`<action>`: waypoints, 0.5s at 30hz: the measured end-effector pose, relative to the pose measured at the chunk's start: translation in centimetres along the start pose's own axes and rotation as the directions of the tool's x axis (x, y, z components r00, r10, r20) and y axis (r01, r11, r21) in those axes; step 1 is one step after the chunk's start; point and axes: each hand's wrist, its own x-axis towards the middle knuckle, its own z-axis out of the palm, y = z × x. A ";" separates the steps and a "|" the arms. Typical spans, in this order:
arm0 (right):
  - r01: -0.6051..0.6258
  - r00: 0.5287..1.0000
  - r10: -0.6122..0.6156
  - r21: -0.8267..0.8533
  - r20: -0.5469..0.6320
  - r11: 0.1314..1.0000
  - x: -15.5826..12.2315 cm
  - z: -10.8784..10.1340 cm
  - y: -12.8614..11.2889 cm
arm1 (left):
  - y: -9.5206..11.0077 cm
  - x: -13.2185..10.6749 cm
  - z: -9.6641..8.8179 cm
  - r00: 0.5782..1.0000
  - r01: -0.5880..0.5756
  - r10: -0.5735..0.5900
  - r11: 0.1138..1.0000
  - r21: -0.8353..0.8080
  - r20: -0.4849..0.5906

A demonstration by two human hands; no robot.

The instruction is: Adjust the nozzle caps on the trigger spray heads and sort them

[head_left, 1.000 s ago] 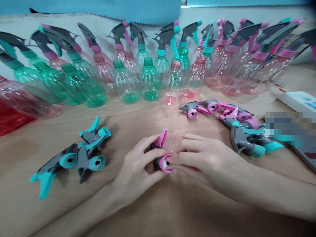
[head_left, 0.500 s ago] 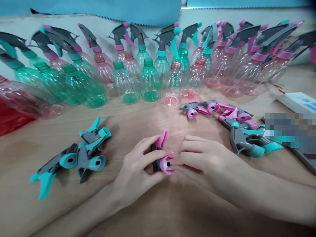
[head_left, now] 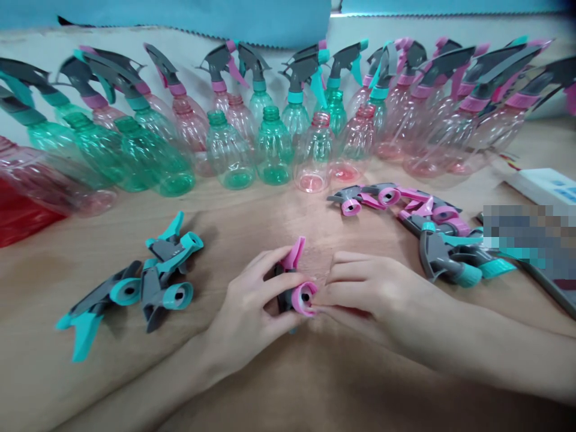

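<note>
My left hand is closed around a grey and pink trigger spray head, low over the table in the middle of the view. Its pink collar faces right, with a dark hole inside a white centre. My right hand has its fingers pinched together, the tips at the collar's right edge. Whatever lies between those fingertips is hidden. Left of my hands lie several grey and teal spray heads. On the right is a pile of pink and grey spray heads, with teal ones in front.
Along the back stand several clear green bottles and pink bottles, some open-necked, others topped with spray heads. A red bag sits at the left edge. A white box and a partly blurred-out dark object lie at right.
My right fingertips have shifted slightly at the collar, and more of its opening shows. A small teal bit now peeks out below my left hand. The bottles stay put.
</note>
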 end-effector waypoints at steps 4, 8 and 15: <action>-0.004 0.998 0.000 0.066 0.067 0.998 0.1 -0.5 0.4 | -0.1 0.0 0.0 1.000 0.004 -0.004 1.000 -0.012 0.023; -0.040 0.998 0.039 0.025 0.053 0.999 0.3 -0.9 0.6 | -0.3 -0.1 0.0 1.000 -0.014 0.014 1.000 -0.014 0.009; 0.037 0.996 -0.035 -0.022 0.079 0.999 0.3 -1.2 0.3 | -0.4 -0.2 0.2 0.995 -0.100 0.100 0.995 -0.003 0.020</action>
